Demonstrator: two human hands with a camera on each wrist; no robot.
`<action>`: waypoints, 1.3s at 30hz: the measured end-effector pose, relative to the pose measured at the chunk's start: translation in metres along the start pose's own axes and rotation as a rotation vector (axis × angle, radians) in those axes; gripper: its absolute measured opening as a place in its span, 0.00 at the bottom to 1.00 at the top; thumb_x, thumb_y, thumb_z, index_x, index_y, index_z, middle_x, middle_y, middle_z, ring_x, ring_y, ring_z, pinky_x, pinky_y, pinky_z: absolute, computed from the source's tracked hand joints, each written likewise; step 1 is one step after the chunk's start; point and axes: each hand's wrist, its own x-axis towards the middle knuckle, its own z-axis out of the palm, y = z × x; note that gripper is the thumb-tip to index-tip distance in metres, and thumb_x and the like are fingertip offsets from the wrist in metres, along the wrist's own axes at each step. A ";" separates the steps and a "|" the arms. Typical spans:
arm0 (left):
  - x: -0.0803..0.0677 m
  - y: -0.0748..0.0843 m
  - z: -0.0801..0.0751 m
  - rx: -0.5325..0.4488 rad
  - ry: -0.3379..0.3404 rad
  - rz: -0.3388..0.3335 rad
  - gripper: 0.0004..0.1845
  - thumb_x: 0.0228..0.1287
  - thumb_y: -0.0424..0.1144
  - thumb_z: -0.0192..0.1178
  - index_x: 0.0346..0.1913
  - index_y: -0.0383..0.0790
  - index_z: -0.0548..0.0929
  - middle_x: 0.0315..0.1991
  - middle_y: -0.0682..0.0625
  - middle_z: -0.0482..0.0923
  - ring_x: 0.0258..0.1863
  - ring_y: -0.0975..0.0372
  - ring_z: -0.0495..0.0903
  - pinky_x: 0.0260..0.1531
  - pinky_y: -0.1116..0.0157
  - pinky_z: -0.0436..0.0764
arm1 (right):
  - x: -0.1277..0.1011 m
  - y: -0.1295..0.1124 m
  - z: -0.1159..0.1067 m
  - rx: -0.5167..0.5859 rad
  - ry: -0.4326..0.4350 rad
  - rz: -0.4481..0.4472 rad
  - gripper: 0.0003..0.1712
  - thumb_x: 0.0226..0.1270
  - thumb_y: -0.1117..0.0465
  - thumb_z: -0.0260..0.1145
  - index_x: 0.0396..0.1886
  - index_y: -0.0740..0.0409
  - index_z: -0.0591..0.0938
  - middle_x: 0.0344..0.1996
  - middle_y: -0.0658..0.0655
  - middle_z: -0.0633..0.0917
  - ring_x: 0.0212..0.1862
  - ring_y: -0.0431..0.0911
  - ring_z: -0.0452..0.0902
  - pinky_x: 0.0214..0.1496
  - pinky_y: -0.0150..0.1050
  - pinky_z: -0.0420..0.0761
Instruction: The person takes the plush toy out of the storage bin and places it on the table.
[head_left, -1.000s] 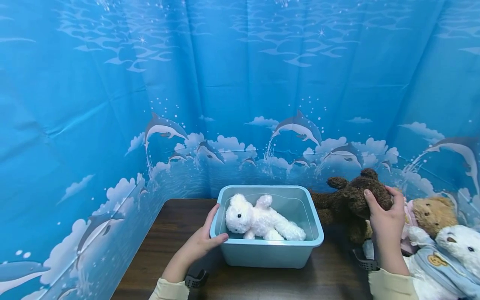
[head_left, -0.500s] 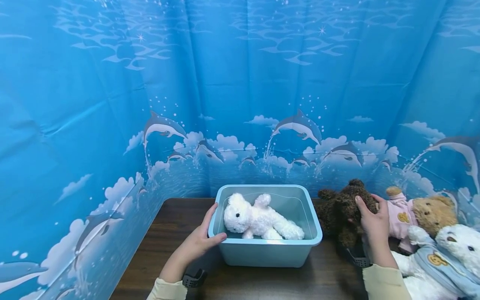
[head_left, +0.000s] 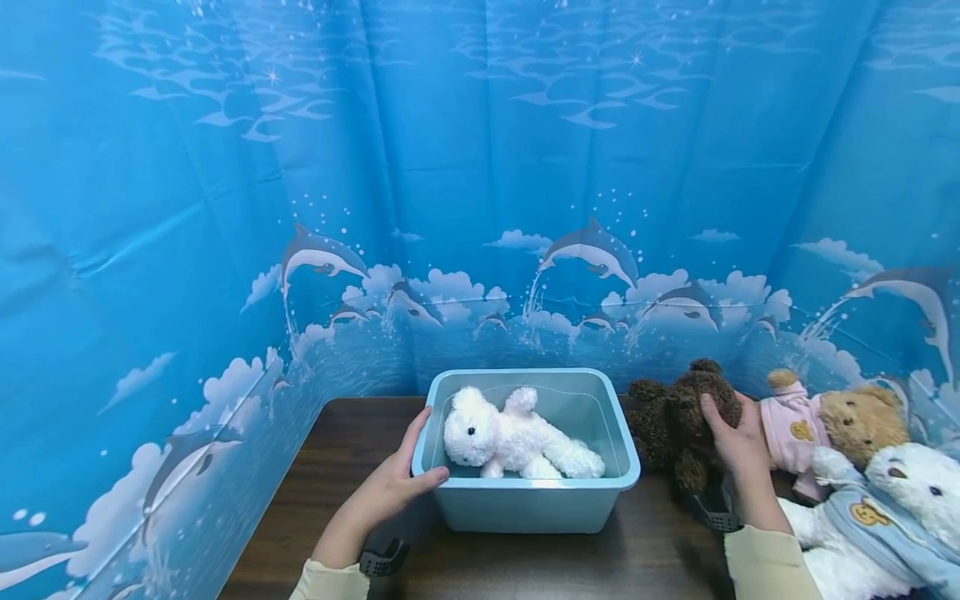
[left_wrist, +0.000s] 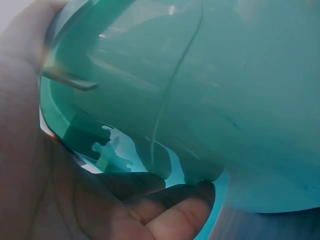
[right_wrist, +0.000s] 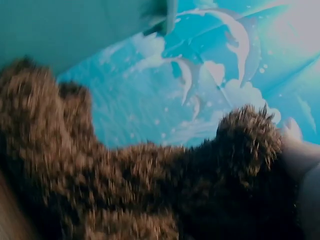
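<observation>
Backdrop: blue sheet (head_left: 480,167) printed with dolphins, clouds and waves, hung round a dark wood worktop (head_left: 345,483).
Left hand: left hand (head_left: 397,487) grips the left end of the light blue bin (head_left: 525,508), thumb over the rim, fingers curled against the outer wall; the left wrist view shows the fingertips (left_wrist: 185,210) under the bin's edge.
Right hand: right hand (head_left: 731,437) holds the brown teddy bear (head_left: 675,421), fingers curled round its head from the right.
Brown bear: lies on the worktop just right of the bin, near the far edge; long axis runs roughly left to right, head at the right under the hand, limbs toward the bin.
Bin: stands mid-worktop, long axis left to right.
White plush dog: white plush dog (head_left: 517,437) lies in the bin, head toward the left end, legs toward the right.
Right edge: tan bear in a pink top (head_left: 825,421) and white bear in a blue top (head_left: 885,517), both lying down; each top bears a small bear-face patch, no writing readable.
</observation>
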 end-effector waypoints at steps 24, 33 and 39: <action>0.000 0.001 -0.001 -0.033 -0.028 -0.007 0.55 0.73 0.60 0.67 0.89 0.69 0.38 0.90 0.41 0.46 0.82 0.34 0.63 0.70 0.29 0.73 | -0.006 -0.005 -0.003 -0.183 0.095 0.028 0.58 0.81 0.27 0.49 0.92 0.53 0.38 0.83 0.83 0.45 0.79 0.83 0.47 0.73 0.84 0.57; 0.002 -0.001 -0.002 -0.030 -0.032 0.004 0.55 0.73 0.60 0.67 0.88 0.71 0.38 0.90 0.41 0.46 0.82 0.35 0.62 0.70 0.29 0.73 | -0.014 -0.008 0.000 -0.308 0.114 -0.099 0.62 0.75 0.35 0.70 0.93 0.45 0.43 0.81 0.83 0.49 0.76 0.83 0.53 0.68 0.86 0.64; 0.002 -0.003 -0.002 -0.032 -0.031 0.009 0.55 0.73 0.59 0.67 0.89 0.70 0.38 0.90 0.41 0.46 0.82 0.34 0.62 0.71 0.28 0.73 | -0.008 -0.002 -0.001 -0.375 0.086 -0.084 0.66 0.74 0.44 0.74 0.92 0.47 0.38 0.81 0.85 0.49 0.76 0.86 0.53 0.66 0.88 0.64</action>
